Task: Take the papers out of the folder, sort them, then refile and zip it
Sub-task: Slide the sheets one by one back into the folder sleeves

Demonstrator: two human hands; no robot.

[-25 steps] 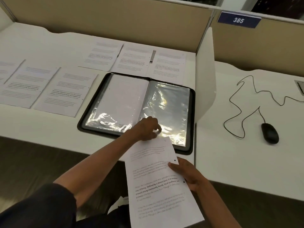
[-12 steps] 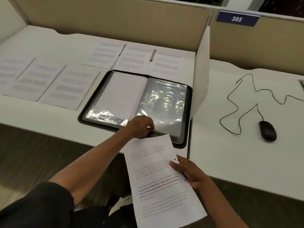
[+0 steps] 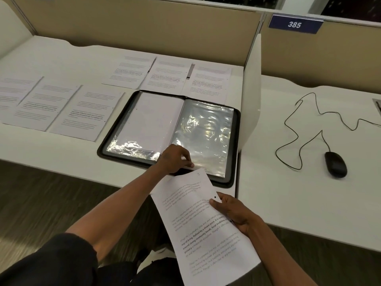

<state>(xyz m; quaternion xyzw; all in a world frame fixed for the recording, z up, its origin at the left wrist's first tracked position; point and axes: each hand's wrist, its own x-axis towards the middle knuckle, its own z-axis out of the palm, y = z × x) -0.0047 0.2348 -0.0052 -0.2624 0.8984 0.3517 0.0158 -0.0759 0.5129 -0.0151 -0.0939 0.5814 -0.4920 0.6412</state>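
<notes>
A black zip folder [image 3: 236, 141] lies open on the white desk, its clear plastic sleeves showing. The left sleeve [image 3: 152, 122] holds a white sheet; the right sleeve [image 3: 208, 137] looks empty and shiny. My left hand [image 3: 175, 159] pinches the near bottom edge of the right sleeve. My right hand [image 3: 233, 211] grips a printed sheet [image 3: 204, 228] by its right edge, below the desk's front edge, with its top corner next to my left hand. Several printed pages lie spread on the desk to the left [image 3: 51, 104] and behind the folder [image 3: 169, 74].
A white divider panel [image 3: 250, 96] stands right of the folder. On the neighbouring desk a black mouse [image 3: 335, 164] lies with its looping cable [image 3: 301, 124]. Beige partition walls close the back, with a sign reading 385 [image 3: 294, 24].
The view has shifted slightly. My left hand stays at the sleeve's bottom edge, and the held sheet's top has come a little closer to that edge.
</notes>
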